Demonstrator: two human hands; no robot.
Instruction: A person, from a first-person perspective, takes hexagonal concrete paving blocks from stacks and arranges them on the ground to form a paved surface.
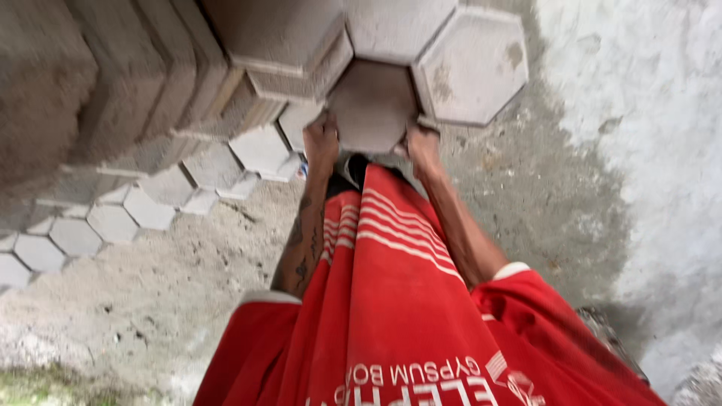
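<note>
**A:** Where does the hexagonal paver [372, 105] lie relative to my hands?

**B:** Directly between them and slightly ahead, at arm's reach in front of my body. My left hand [322, 143] clasps its lower left edge; my right hand [423, 146] clasps its lower right edge. Both are closed on the block, fingers curled around its sides.

**A:** Which hand is nearer?

**B:** Neither: the two sit level, one on each side. The block has no long axis, being a regular hexagon; its broad face is turned toward me.

**A:** And its surroundings?

**B:** It lies against the stack of pavers [301, 53], just beside a paler hexagon [470, 64] on its right. Whether it rests on the stack or hangs free in my grip, I cannot tell. More hexagons [113, 222] lie in rows on the concrete ground [541, 195].

**A:** Its appearance?

**B:** Grey-brown, darker than its neighbours, matt and rough, with crisp straight edges.
</note>
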